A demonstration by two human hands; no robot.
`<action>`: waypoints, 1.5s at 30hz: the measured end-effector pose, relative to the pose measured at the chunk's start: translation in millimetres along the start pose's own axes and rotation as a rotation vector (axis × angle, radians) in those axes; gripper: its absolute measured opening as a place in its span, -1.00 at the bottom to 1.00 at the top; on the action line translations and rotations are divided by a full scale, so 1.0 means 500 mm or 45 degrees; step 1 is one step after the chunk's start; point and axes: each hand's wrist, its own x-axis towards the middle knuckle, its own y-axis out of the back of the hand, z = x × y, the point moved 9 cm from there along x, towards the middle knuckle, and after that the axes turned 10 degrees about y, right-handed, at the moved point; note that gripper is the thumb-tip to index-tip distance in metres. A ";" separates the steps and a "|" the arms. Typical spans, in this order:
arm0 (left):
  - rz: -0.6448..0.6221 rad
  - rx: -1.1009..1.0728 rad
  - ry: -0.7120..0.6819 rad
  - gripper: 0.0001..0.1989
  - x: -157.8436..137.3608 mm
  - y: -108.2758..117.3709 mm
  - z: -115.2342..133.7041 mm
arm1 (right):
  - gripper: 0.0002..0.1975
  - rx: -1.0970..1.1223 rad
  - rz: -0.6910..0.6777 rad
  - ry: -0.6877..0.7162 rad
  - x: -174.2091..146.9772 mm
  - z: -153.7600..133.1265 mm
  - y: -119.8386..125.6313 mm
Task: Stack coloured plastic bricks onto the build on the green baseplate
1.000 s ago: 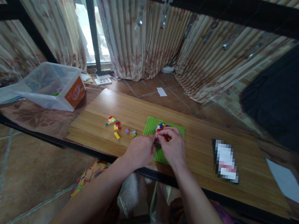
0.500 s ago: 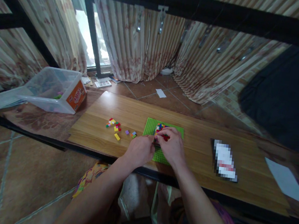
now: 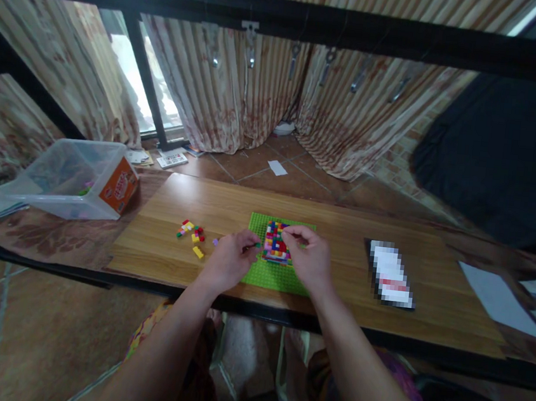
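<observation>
The brick block [image 3: 277,243] sits on the green baseplate [image 3: 272,274]; right hand [image 3: 310,262] pinches its far edge; left hand [image 3: 229,261], just left of the baseplate, pinches a tiny green piece [image 3: 257,245]; loose bricks [image 3: 192,233] lie further left.

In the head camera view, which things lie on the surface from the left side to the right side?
Clear plastic box → loose small bricks → left hand → multicoloured brick build on the green baseplate → right hand → dark flat item with a blurred face → white sheet.
</observation>
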 end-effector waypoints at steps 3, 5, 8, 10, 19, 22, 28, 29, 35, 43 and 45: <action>0.026 0.070 -0.012 -0.87 -0.008 0.006 0.014 | -0.85 -0.044 -0.037 0.062 0.000 -0.016 -0.003; 0.046 0.188 -0.015 -0.83 -0.016 0.011 0.027 | -0.85 -0.057 -0.045 0.071 0.000 -0.019 -0.002; 0.074 0.307 -0.012 -0.81 -0.023 0.015 0.039 | -0.85 -0.070 -0.051 0.053 0.000 -0.016 -0.001; 0.105 0.305 -0.036 -0.81 -0.025 0.016 0.044 | -0.85 -0.077 -0.062 0.047 0.001 -0.015 -0.001; 0.142 0.306 -0.047 -0.80 -0.022 -0.001 0.050 | -0.87 -0.112 -0.087 0.074 0.001 -0.012 -0.005; 0.139 0.313 -0.039 -0.79 -0.025 -0.001 0.056 | -0.87 -0.133 -0.101 0.081 0.000 -0.014 -0.006; 0.112 0.268 -0.046 -0.79 -0.023 -0.009 0.053 | -0.87 -0.182 -0.144 0.090 0.000 -0.016 -0.010; 0.108 0.264 -0.053 -0.79 -0.023 -0.010 0.051 | -0.87 -0.189 -0.151 0.089 0.000 -0.016 -0.011; 0.139 0.318 -0.058 -0.79 -0.020 -0.010 0.040 | -0.88 -0.218 -0.161 0.106 -0.001 -0.017 -0.012; 0.227 0.314 -0.060 -0.86 -0.015 -0.008 0.033 | -0.88 -0.227 -0.173 0.110 -0.002 -0.018 -0.013; 0.231 0.297 -0.032 -0.86 -0.014 -0.008 0.029 | -0.88 -0.234 -0.175 0.110 -0.002 -0.018 -0.013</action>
